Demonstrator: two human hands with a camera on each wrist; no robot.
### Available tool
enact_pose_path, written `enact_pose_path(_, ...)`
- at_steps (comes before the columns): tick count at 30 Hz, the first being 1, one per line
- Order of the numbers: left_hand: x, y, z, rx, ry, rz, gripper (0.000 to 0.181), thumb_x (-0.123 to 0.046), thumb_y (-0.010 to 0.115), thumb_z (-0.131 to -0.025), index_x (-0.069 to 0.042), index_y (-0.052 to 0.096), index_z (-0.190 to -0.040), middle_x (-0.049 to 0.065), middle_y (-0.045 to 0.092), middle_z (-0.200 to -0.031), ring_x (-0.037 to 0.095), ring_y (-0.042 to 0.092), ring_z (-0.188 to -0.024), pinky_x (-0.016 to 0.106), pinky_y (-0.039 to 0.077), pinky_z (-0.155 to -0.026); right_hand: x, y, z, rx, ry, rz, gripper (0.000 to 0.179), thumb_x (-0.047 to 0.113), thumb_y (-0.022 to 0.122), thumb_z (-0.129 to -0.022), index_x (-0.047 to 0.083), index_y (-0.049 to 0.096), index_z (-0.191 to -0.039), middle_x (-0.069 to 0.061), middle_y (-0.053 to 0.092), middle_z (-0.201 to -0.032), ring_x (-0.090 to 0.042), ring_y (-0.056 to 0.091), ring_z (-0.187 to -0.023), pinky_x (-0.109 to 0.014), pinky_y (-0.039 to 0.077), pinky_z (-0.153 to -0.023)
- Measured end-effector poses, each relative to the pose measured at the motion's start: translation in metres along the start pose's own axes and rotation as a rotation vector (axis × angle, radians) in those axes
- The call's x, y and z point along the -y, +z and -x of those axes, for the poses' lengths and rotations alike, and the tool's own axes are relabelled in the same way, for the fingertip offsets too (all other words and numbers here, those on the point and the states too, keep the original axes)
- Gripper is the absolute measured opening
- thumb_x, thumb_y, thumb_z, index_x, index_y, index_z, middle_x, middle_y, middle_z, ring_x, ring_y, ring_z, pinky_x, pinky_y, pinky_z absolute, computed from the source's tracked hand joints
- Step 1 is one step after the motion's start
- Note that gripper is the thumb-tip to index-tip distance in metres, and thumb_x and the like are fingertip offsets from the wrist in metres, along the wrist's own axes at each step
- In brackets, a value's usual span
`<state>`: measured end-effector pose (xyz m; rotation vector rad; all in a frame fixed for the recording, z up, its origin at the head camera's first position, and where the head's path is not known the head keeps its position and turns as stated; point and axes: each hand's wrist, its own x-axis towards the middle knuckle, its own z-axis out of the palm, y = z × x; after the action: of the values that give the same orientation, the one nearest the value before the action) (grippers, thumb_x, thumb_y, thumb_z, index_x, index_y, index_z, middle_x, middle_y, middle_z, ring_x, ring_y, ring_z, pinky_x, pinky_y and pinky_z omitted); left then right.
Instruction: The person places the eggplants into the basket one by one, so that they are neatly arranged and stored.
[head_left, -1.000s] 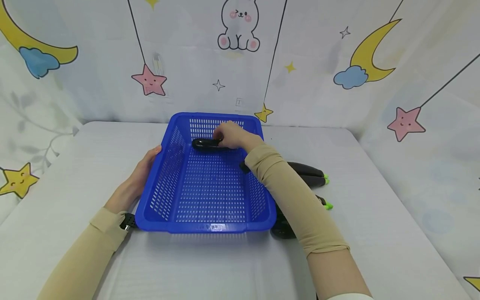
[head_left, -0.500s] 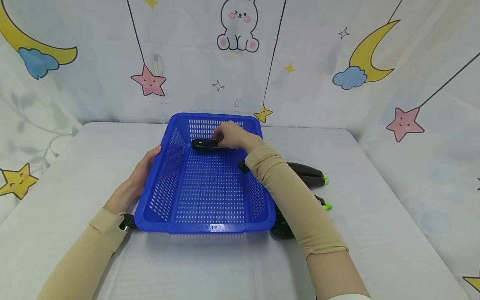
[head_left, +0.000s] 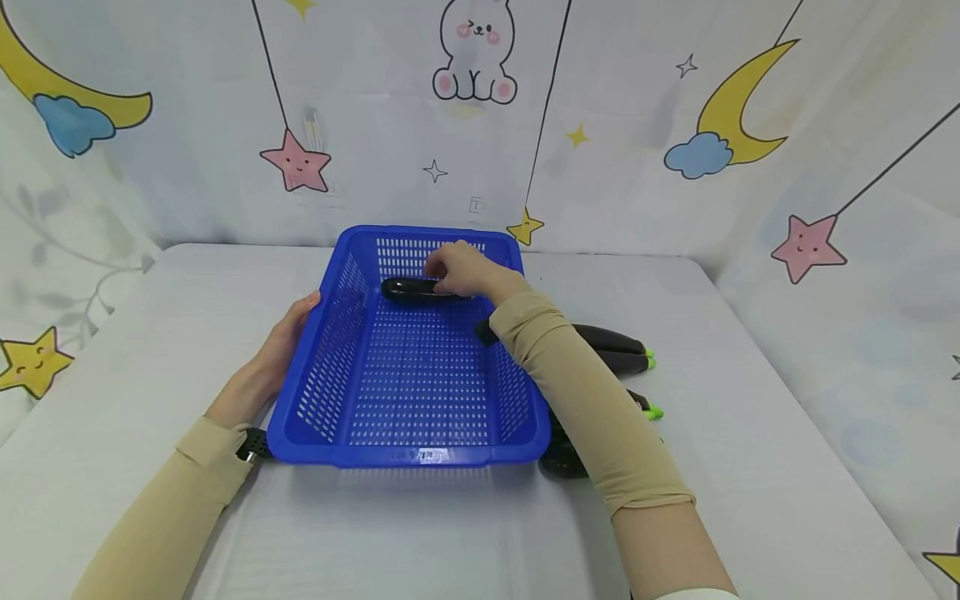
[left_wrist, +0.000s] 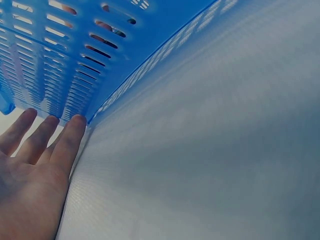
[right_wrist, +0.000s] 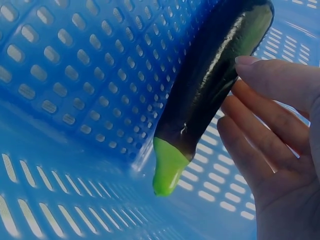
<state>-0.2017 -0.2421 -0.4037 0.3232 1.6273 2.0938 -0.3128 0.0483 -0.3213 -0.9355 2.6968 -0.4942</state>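
Observation:
A blue plastic basket [head_left: 420,375] with perforated walls stands on the white-covered table, its long side running away from me. Inside, along the far wall, lies a glossy dark eggplant [head_left: 411,289] with a bright green stem end, seen near a basket corner in the right wrist view. My right hand [head_left: 467,271] reaches over the right rim and holds this eggplant; the thumb [right_wrist: 265,77] touches its skin, with the other fingers beside it. Against the outside of the left wall rests my left hand [head_left: 281,346]; its fingers [left_wrist: 67,145] are extended, tips at the basket.
More eggplants [head_left: 611,339] with green stem ends lie on the table [head_left: 735,467] right of the basket, partly hidden beneath the right forearm and sleeve [head_left: 592,400]. Behind the table hangs a white curtain [head_left: 390,108] printed with stars and moons.

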Motion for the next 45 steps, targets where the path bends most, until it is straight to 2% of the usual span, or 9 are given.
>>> enact_pose_path(11, -0.005, -0.001, 0.001, 0.052, 0.029, 0.014, 0.053, -0.055, 0.031, -0.103, -0.023, 0.033, -0.145, 0.001, 0.064, -0.116, 0.011, 0.065, -0.094, 0.027, 0.056, -0.075, 0.004, -0.007, -0.001, -0.035, -0.003, -0.06, 0.036, 0.009, 0.07, -0.093, 0.002, 0.065, -0.128, -0.013, 0.067, -0.126, -0.024, 0.061, -0.115, -0.036, 0.047, -0.101)
enact_pose_path(15, -0.001, 0.002, 0.002, 0.061, 0.023, 0.033, 0.049, -0.054, 0.03, -0.104, -0.024, 0.035, -0.142, -0.001, 0.065, -0.112, 0.01, 0.065, -0.09, 0.026, 0.055, -0.072, 0.004, -0.014, 0.002, -0.009, -0.035, -0.059, 0.04, 0.013, 0.07, -0.094, 0.002, 0.062, -0.132, -0.013, 0.064, -0.131, -0.025, 0.06, -0.118, -0.035, 0.047, -0.102)
enact_pose_path(19, 0.003, 0.003, 0.002, 0.055, 0.01, 0.044, 0.046, -0.053, 0.028, -0.104, -0.027, 0.035, -0.141, -0.002, 0.064, -0.112, 0.009, 0.064, -0.091, 0.025, 0.054, -0.073, 0.007, -0.03, 0.012, 0.025, -0.071, -0.079, 0.042, 0.014, 0.07, -0.094, 0.001, 0.061, -0.132, -0.015, 0.063, -0.133, -0.026, 0.062, -0.118, -0.034, 0.048, -0.102)
enact_pose_path(28, 0.0, 0.001, 0.002, 0.046, -0.008, 0.026, 0.054, -0.057, 0.029, -0.103, -0.024, 0.032, -0.144, 0.001, 0.062, -0.117, 0.012, 0.063, -0.097, 0.029, 0.054, -0.078, 0.013, -0.066, 0.044, -0.01, -0.1, -0.04, 0.042, 0.016, 0.071, -0.094, 0.002, 0.062, -0.132, -0.015, 0.064, -0.131, -0.025, 0.062, -0.116, -0.037, 0.049, -0.101)
enact_pose_path(33, 0.001, 0.001, 0.001, 0.038, -0.016, 0.009, 0.054, -0.058, 0.029, -0.102, -0.024, 0.032, -0.144, 0.001, 0.06, -0.118, 0.011, 0.063, -0.097, 0.028, 0.054, -0.078, 0.001, -0.071, 0.061, -0.085, -0.116, -0.072, 0.04, 0.016, 0.071, -0.094, 0.001, 0.063, -0.13, -0.014, 0.066, -0.128, -0.026, 0.063, -0.116, -0.039, 0.05, -0.101)
enact_pose_path(40, -0.003, 0.004, 0.002, 0.117, 0.005, 0.117, 0.049, -0.051, 0.029, -0.105, -0.02, 0.044, -0.139, 0.0, 0.069, -0.109, 0.012, 0.069, -0.091, 0.027, 0.056, -0.073, -0.022, -0.071, 0.085, -0.227, -0.148, -0.127, 0.035, 0.014, 0.07, -0.094, 0.002, 0.066, -0.126, -0.015, 0.069, -0.123, -0.025, 0.066, -0.112, -0.04, 0.05, -0.101)
enact_pose_path(45, -0.005, 0.006, 0.004, 0.111, 0.006, 0.103, 0.048, -0.051, 0.029, -0.105, -0.022, 0.044, -0.139, 0.0, 0.068, -0.11, 0.012, 0.068, -0.092, 0.028, 0.056, -0.075, -0.038, -0.07, 0.102, -0.305, -0.137, -0.121, 0.031, 0.014, 0.07, -0.094, 0.002, 0.067, -0.122, -0.014, 0.07, -0.12, -0.025, 0.066, -0.11, -0.041, 0.051, -0.1)
